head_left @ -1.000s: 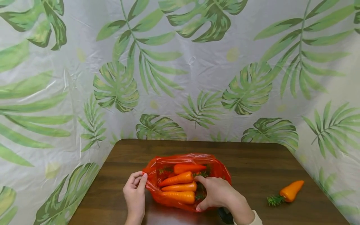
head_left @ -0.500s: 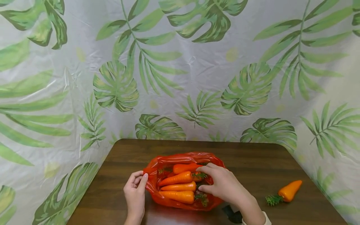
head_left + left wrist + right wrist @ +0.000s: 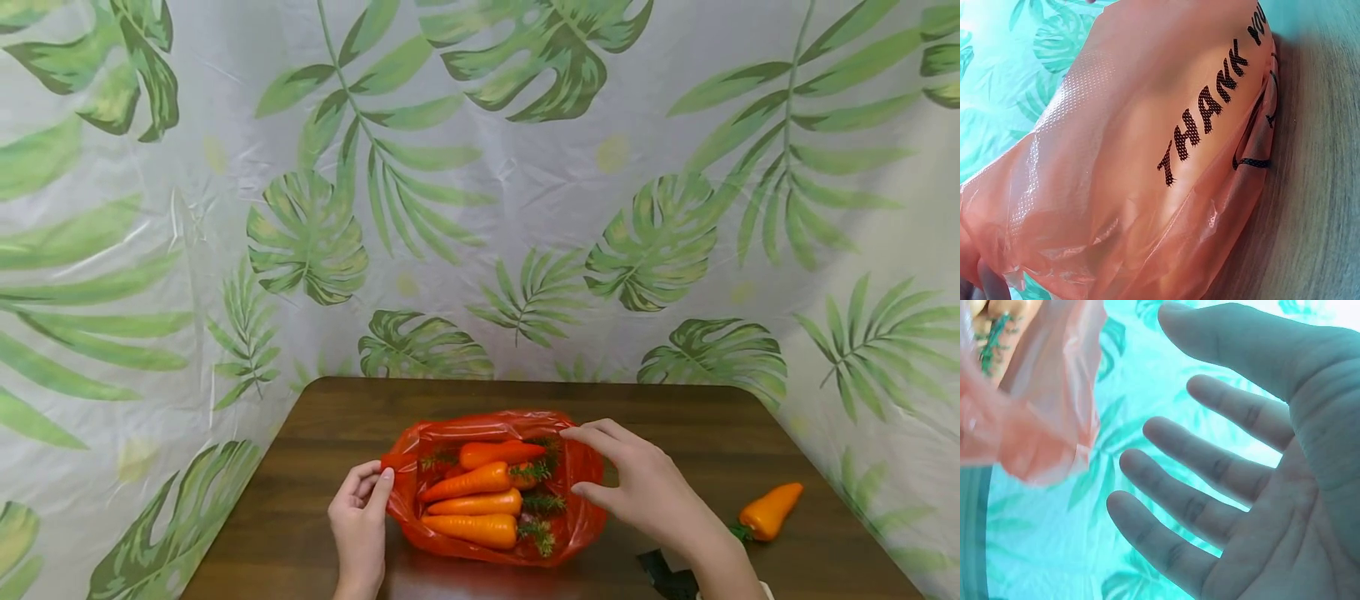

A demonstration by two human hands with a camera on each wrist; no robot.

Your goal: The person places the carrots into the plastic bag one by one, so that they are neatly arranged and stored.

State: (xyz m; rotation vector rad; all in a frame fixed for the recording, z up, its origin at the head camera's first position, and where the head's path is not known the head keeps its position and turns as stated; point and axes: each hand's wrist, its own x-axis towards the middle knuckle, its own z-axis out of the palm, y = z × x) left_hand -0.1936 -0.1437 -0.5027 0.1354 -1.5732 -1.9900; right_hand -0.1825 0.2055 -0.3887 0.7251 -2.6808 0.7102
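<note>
A red plastic bag (image 3: pixel 581 521) lies open on the table, with several orange carrots (image 3: pixel 476 503) side by side in it, green tops toward the right. My left hand (image 3: pixel 360 517) pinches the bag's left rim between thumb and fingers. In the left wrist view the bag (image 3: pixel 1129 144) fills most of the picture, with "THANK YOU" printed in black. My right hand (image 3: pixel 660 492) is by the bag's right rim, fingers spread and holding nothing. The right wrist view shows that hand (image 3: pixel 1241 462) apart from the bag (image 3: pixel 1041 431), palm bare.
A single orange carrot (image 3: pixel 772 511) lies on the wooden table (image 3: pixel 315 433) at the right, its green top partly hidden by my right arm. A black object (image 3: pixel 663 575) shows beneath the right wrist. Behind the table hangs a leaf-patterned sheet (image 3: pixel 525 208).
My right hand has moved right, out of the bag to its right rim. The carrots' green tops are now uncovered. The left hand has kept its grip on the bag.
</note>
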